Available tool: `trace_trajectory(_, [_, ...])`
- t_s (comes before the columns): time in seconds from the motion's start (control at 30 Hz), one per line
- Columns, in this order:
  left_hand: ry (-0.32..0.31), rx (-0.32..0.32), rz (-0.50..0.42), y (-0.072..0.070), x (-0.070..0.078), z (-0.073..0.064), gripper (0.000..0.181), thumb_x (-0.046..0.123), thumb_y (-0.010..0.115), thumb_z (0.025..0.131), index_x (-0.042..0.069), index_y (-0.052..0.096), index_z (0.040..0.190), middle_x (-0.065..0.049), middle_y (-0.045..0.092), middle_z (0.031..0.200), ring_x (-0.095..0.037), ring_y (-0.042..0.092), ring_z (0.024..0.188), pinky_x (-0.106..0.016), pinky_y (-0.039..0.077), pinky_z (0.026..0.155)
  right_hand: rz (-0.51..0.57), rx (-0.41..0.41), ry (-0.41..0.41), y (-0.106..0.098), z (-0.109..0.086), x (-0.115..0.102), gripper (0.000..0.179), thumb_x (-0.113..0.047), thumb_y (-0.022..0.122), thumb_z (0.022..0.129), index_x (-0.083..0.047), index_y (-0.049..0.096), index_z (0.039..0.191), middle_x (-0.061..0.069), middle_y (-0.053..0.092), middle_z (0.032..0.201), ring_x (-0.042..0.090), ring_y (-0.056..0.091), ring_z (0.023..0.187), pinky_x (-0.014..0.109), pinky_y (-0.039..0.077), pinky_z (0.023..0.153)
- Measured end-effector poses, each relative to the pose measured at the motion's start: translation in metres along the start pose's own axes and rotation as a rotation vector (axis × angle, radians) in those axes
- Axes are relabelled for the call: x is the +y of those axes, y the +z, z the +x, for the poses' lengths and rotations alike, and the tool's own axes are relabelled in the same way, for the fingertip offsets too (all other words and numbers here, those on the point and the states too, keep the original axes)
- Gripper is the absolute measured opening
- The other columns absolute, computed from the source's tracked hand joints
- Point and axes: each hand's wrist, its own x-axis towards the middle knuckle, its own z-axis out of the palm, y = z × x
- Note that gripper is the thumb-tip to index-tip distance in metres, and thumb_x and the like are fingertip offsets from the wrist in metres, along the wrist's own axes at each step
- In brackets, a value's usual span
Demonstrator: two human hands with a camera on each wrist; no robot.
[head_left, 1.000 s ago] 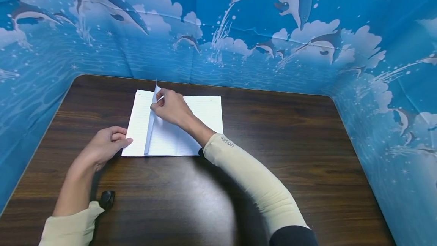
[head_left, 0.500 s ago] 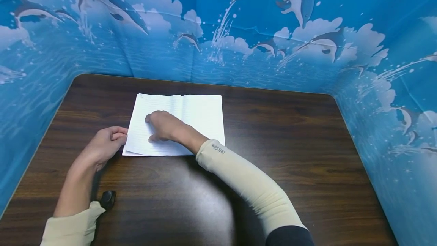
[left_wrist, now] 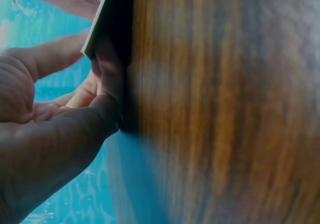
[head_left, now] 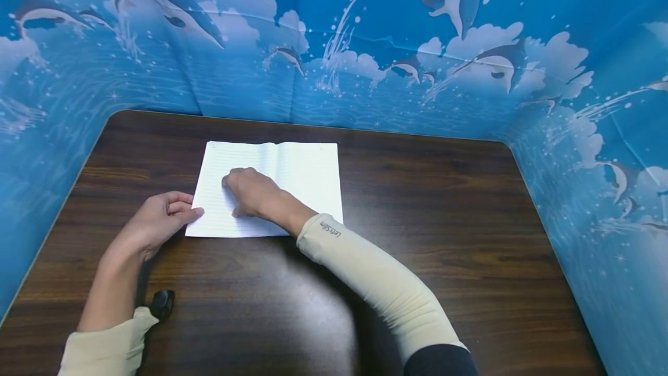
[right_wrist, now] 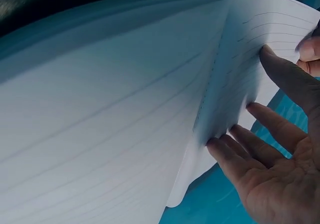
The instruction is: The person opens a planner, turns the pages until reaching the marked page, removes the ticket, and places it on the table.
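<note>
Notebook (head_left: 310, 176) lies spread far-left on worktop (head_left: 443, 219); left hand (head_left: 162, 219) pinches its left edge, right hand (head_left: 256, 193), fingers extended, presses left page (head_left: 211, 216): flattening, apparently; next move likely needs gentle release.

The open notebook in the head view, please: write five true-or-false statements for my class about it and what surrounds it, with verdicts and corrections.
1. The notebook lies open on the table. True.
2. The left hand grips the notebook's right edge. False: the left hand grips its left edge.
3. The right hand touches the left page. True.
4. The left page is unlined. False: the left page has ruled lines.
5. The backdrop behind the table shows dolphins. True.
</note>
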Motion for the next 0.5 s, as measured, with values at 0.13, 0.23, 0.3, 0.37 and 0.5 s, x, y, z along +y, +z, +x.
trace_trajectory(0.13, [0.022,0.017,0.032,0.0004,-0.0007,-0.0003,0.059,0.027,0.066,0.108,-0.01,0.046,0.15,-0.027,0.071,0.132,-0.028,0.063,0.11,-0.034,0.048,0.088,-0.004,-0.01,-0.002,0.0003,-0.0002,-0.0002,0.052,-0.029,0.087,0.093,-0.017,0.067,0.14,-0.002,0.069,0.129,0.01,0.065,0.116,0.023,0.053,0.103])
trace_trajectory(0.23, [0.013,0.018,0.039,0.0002,-0.0005,0.0002,0.058,0.026,0.066,0.109,-0.009,0.046,0.15,-0.025,0.072,0.129,-0.027,0.063,0.107,-0.029,0.047,0.084,0.002,-0.008,-0.002,0.0007,0.0,0.0006,0.057,-0.029,0.086,0.093,-0.017,0.065,0.145,-0.002,0.069,0.134,0.01,0.065,0.119,0.023,0.051,0.107])
trace_trajectory(0.3, [0.008,0.016,0.043,-0.0001,-0.0005,0.0008,0.058,0.026,0.065,0.109,-0.009,0.046,0.15,-0.025,0.072,0.128,-0.028,0.063,0.107,-0.028,0.048,0.083,0.011,-0.005,0.001,0.0008,0.0001,0.0014,0.059,-0.029,0.086,0.093,-0.017,0.064,0.146,-0.002,0.069,0.136,0.01,0.064,0.121,0.023,0.05,0.108])
trace_trajectory(0.37, [0.003,0.013,0.044,-0.0002,-0.0003,0.0014,0.058,0.026,0.065,0.109,-0.009,0.045,0.15,-0.025,0.072,0.128,-0.029,0.062,0.107,-0.027,0.047,0.082,0.018,-0.006,0.008,0.001,0.0003,0.0023,0.06,-0.03,0.086,0.093,-0.018,0.063,0.148,-0.002,0.069,0.139,0.01,0.064,0.124,0.024,0.051,0.109])
trace_trajectory(0.5, [0.001,0.016,0.049,0.0014,0.0007,0.0025,0.057,0.025,0.065,0.109,-0.01,0.046,0.149,-0.026,0.071,0.128,-0.028,0.063,0.105,-0.027,0.049,0.081,0.03,-0.022,0.036,0.0011,-0.0007,0.0053,0.065,-0.033,0.086,0.093,-0.022,0.06,0.152,-0.005,0.065,0.148,0.011,0.062,0.131,0.032,0.055,0.106])
